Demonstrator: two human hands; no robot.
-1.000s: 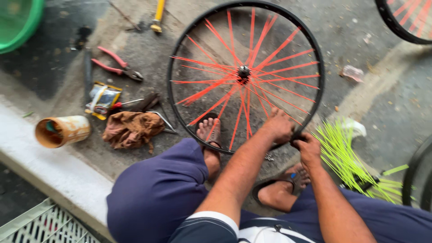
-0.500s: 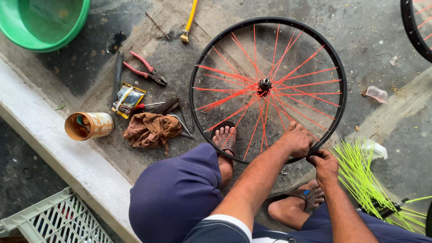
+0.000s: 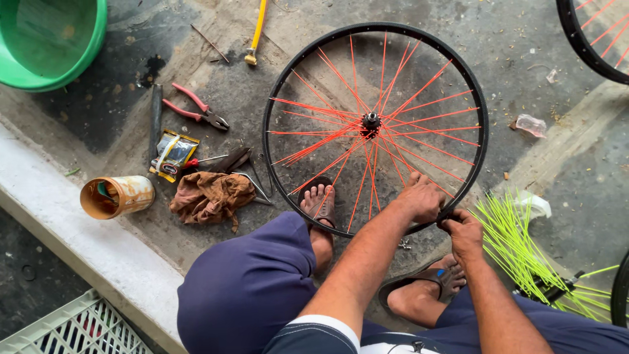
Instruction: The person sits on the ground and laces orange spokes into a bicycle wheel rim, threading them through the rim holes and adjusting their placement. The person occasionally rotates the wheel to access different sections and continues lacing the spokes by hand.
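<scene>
A black bicycle wheel rim (image 3: 373,26) with orange-red spokes and a small hub (image 3: 371,121) lies flat on the concrete in front of me. My left hand (image 3: 419,196) is curled over the rim's near right part, fingers among the spokes. Just beside it, my right hand (image 3: 462,229) pinches the same stretch of rim from outside; whether it holds a small tool is hidden. My sandalled left foot (image 3: 319,203) rests inside the wheel. My right foot (image 3: 426,288) is tucked under my arms.
A bundle of bright green spokes (image 3: 517,242) lies to the right. To the left of the wheel are red-handled pliers (image 3: 196,108), a brown rag (image 3: 211,195), a small packet (image 3: 173,154) and a rusty can (image 3: 116,196). A green basin (image 3: 46,39) and another wheel (image 3: 590,39) sit at the top corners.
Both hands have stayed at the same stretch of rim. The view has shifted a little, so the wheel now sits more to the right and lower in it.
</scene>
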